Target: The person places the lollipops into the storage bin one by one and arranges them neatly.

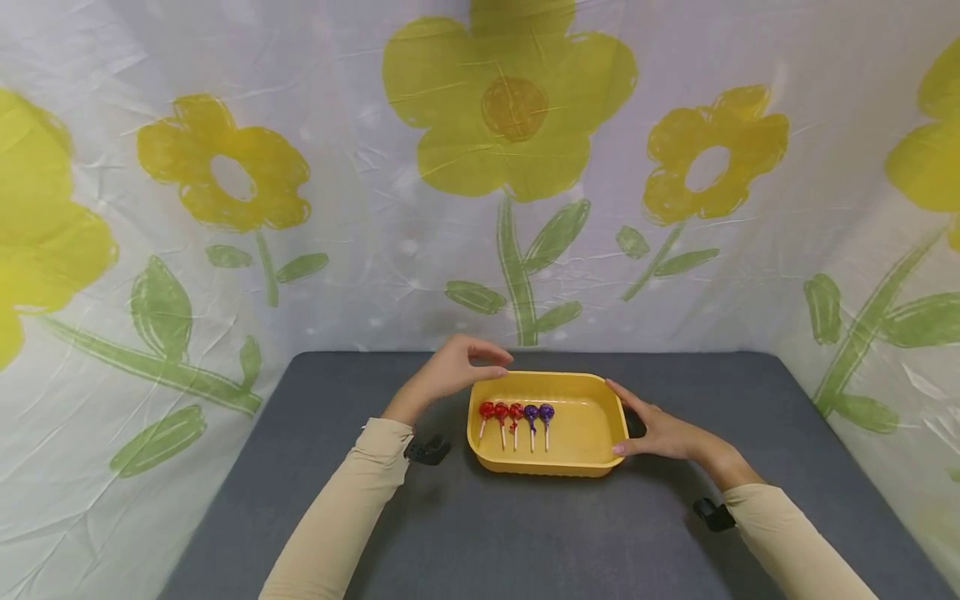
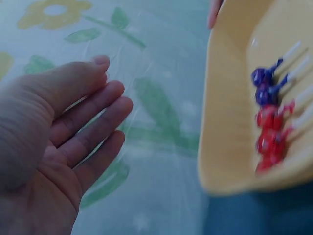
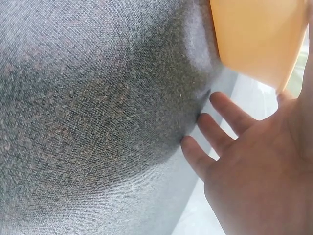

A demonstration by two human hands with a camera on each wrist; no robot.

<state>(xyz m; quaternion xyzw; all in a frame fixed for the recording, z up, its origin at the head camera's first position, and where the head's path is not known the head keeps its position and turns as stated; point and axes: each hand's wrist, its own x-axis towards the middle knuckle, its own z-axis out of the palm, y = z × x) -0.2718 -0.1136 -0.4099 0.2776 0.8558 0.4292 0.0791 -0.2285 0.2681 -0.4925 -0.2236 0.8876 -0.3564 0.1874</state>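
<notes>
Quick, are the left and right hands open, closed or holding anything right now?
Left hand: open, holding nothing.
Right hand: open, touching the right end of the yellow tray.

Pale, wrinkled cloth (image 1: 360,283) hangs behind and beside a dark grey table (image 1: 555,542). Yellow flowers (image 1: 592,83) with green stems (image 1: 512,267) pattern the cloth.

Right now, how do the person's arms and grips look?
The left sleeve and right sleeve are plain beige. The left device and right device, by the wrists, are small and black. The left grip and right grip are bare hands.
</notes>
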